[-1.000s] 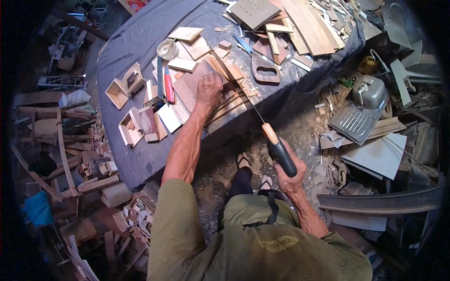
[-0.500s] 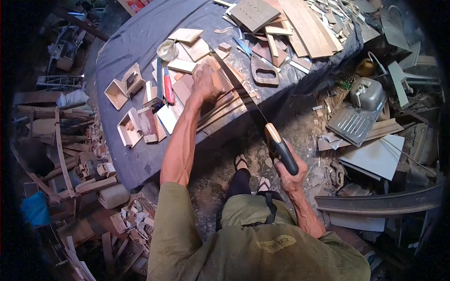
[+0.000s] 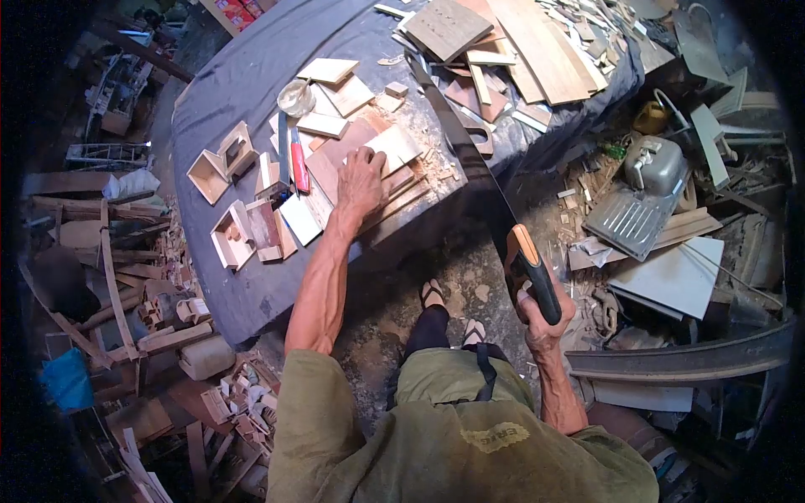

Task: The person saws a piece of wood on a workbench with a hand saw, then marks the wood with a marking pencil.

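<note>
My right hand is closed round the black and orange handle of a handsaw. The saw's long dark blade slants up and left past the table edge, apart from the wood under my left hand. My left hand rests on stacked wood at the table's front, fingers bent and closed on the edge of a pale wood piece. Brown boards lie beneath and beside it. Left of this hand are a red-handled tool and a white rectangular piece. Sawdust lies right of the wood.
Small open wooden boxes and a glass jar stand on the cloth-covered table. Behind the blade lies another saw's wooden handle. Boards pile up at the back right. A metal sink and scrap clutter the floor.
The saw has moved right, away from the wood, and its blade face now shows more. My left hand has drawn back slightly, its fingers more bent, and the pale piece now shows.
</note>
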Demonstrator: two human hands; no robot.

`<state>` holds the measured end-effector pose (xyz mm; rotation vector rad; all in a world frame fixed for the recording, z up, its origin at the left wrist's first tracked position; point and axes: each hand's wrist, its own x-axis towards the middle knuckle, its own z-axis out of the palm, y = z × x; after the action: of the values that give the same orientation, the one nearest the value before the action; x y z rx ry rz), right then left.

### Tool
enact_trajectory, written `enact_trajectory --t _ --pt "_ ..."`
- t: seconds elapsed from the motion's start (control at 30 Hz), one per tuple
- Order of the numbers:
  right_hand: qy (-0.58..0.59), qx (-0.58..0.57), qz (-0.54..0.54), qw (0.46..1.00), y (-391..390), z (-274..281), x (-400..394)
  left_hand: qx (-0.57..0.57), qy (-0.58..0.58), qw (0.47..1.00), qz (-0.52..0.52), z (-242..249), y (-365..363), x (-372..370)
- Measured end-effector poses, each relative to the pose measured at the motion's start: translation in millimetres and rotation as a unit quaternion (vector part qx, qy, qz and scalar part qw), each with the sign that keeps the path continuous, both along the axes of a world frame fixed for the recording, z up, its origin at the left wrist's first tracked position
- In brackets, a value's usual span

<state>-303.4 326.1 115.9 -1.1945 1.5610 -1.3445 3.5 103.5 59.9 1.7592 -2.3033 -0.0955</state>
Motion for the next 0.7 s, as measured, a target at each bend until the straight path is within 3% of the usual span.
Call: enact_trajectory --t 0.1,0.2,0.23,0.33,0.43,0.53,0.7 --pt "0.016 -0.007 0.008 1.0 3.9 -6.2 -2.8 0.023 0.059 0.998 0.005 -9.4 -8.2 8.9" --pt "0.026 0.02 0.011 0.999 7.8 -10.6 -3.1 -0.05 0.053 0.989 0.131 -19.3 -18.0 -0.9" --pt "0.021 0.039 0.011 0.999 8.3 -9.3 -2.7 -0.024 0.057 0.988 0.142 -18.4 -20.0 -3.7" --pt "0.02 0.037 0.028 0.999 10.5 -13.5 -7.3 0.024 0.055 0.99 0.131 -14.2 -17.4 -11.4" --pt "0.008 0.035 0.008 0.999 10.0 -11.0 -3.4 -0.007 0.108 0.988 0.111 -17.0 -17.7 -8.9" --pt "0.005 0.038 0.01 0.999 9.8 -12.5 -6.5 -0.121 0.105 0.986 0.051 -6.8 -18.2 -13.2" --pt "0.007 0.033 -0.001 0.999 3.5 -11.6 -9.9 -0.188 0.067 0.978 0.067 -7.9 -9.7 -24.7"
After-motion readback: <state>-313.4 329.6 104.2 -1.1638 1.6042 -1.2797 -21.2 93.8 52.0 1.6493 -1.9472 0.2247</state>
